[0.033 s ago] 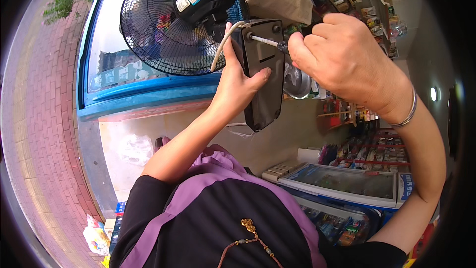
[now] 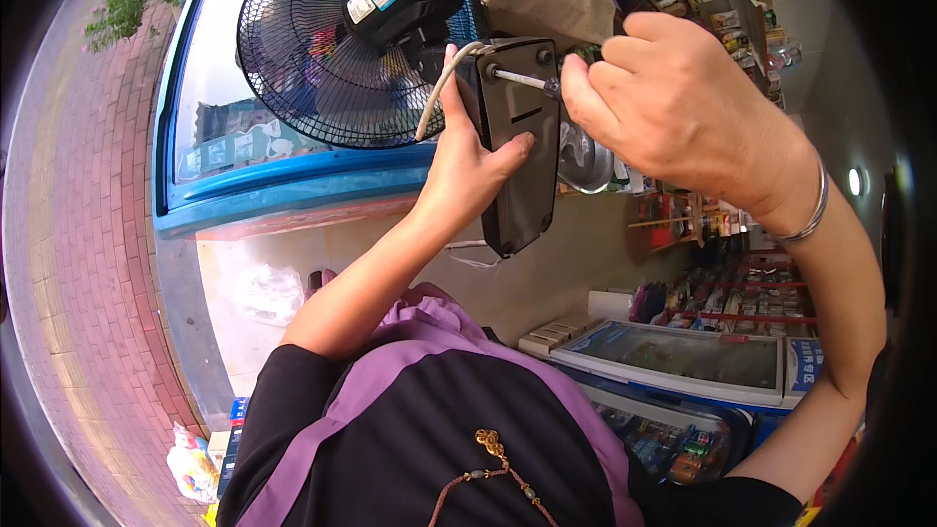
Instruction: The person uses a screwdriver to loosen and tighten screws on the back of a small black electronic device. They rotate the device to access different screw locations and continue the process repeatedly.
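Electric fan [image 2: 402, 34], black, lay with its grille face down over the worktop [image 2: 293, 182], a blue-framed glass counter, its base [image 2: 522, 171] tipped so the underside faced the person. Brick paving [image 2: 107, 244] ran along the left, with a leafy plant [image 2: 125, 2] at the top; pale floor [image 2: 322, 246] and stocked shop shelves [image 2: 727, 293] spread to the right. At lower right, a glass-topped chest freezer [image 2: 683, 386] stood beside a glazed case [image 2: 734, 431] holding colourful packets too small to tell apart. A crumpled clear plastic bag [image 2: 268, 295] lay on the floor. The left hand [image 2: 461, 164] gripped the base, thumb on the underside, a finger along the edge beside a pale cord [image 2: 441, 88]. The right hand [image 2: 673, 112] had its fingers clamped on the handle of a screwdriver [image 2: 522, 79], whose tip met the base's upper corner.
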`<state>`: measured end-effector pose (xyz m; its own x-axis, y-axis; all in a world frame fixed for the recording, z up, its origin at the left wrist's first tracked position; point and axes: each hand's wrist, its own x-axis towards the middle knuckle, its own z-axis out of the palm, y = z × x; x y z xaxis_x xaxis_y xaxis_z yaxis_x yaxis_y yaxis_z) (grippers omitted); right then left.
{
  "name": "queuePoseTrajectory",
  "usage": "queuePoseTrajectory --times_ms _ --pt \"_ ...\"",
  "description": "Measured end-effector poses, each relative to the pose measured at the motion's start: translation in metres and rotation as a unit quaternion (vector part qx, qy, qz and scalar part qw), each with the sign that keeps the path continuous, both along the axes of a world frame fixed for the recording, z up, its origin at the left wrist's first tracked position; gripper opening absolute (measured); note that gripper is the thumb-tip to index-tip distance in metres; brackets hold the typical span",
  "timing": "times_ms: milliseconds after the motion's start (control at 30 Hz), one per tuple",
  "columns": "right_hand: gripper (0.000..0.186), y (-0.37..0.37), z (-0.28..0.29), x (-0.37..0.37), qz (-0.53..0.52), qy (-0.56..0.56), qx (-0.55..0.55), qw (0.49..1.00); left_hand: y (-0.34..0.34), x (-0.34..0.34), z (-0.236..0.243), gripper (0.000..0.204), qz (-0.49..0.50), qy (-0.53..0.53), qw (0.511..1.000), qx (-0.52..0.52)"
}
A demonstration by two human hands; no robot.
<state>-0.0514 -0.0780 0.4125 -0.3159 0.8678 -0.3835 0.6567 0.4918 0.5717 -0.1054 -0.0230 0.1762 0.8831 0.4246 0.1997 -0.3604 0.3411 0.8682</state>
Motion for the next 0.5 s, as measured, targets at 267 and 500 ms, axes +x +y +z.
queuePoseTrajectory --times_ms 267,500 --pt "0.018 -0.01 -0.021 -0.022 -0.202 0.171 0.193 0.945 0.005 0.0 0.002 0.113 0.015 -0.014 1.0 0.01" --pt "0.029 -0.001 -0.013 -0.026 -0.494 0.419 0.177 0.741 0.009 0.0 0.004 0.113 0.004 -0.029 0.999 -0.023"
